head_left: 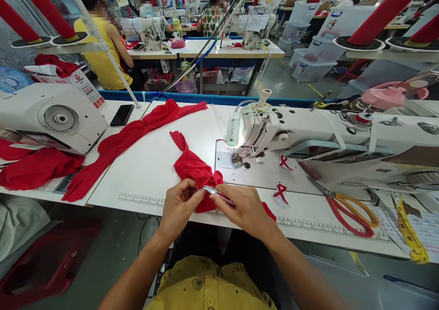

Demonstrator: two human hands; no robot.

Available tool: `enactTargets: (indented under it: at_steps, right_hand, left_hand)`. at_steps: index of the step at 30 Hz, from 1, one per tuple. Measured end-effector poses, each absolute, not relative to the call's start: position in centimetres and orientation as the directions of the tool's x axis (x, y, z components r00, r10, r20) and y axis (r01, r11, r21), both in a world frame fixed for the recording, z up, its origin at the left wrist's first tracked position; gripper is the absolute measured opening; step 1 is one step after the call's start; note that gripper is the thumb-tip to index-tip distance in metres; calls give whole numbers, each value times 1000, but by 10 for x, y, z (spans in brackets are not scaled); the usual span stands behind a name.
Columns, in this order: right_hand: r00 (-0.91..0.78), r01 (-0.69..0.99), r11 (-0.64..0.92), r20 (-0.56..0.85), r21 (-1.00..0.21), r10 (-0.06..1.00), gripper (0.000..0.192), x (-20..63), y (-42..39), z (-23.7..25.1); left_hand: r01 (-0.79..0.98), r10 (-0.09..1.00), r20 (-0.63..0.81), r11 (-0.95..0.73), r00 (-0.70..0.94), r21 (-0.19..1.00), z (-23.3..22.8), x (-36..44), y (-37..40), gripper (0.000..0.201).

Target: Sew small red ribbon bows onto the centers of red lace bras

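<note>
Red fabric (195, 170) sits bunched at the near edge of the white table (151, 163), right in front of the sewing machine (260, 134), and both hands are on it. Left hand (178, 207) pinches a fold of the cloth between thumb and fingers, holding it up off the table. Right hand (245, 207) is closed around small metal snips (214, 191), their tip lying right against the pinched fold, just beside the left thumb. That's the tight spot: blades that close to the fingertips could nick skin, and a bite taken too deep could cut the cloth itself rather than a loose thread. Part of the fabric hangs over the table edge and could slide off if the pinch loosens. Out to the right lie orange-handled scissors (350, 209) and a yellow tape measure (409, 232); two small red bows (280, 193) rest near the machine. To the left, a long red garment (133, 136) stretches past a phone (121, 115).
</note>
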State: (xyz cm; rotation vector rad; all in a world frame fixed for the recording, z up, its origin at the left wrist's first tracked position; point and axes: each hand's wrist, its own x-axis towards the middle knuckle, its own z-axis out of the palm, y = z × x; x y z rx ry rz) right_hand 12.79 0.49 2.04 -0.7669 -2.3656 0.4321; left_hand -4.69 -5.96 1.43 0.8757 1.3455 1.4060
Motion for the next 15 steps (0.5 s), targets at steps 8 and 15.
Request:
enactTargets:
  at_steps: [8,15]
  right_hand:
    - [-650,361,711,383,-604,656,28,127,6,18]
    - [-638,297,675,386,-675,666,25,124,5,14]
  left_hand:
    - [-118,962,-106,79,-253,990,20,-46,-60,18]
    - [-133,963,-122,92,-242,987,21,-46,-61,18]
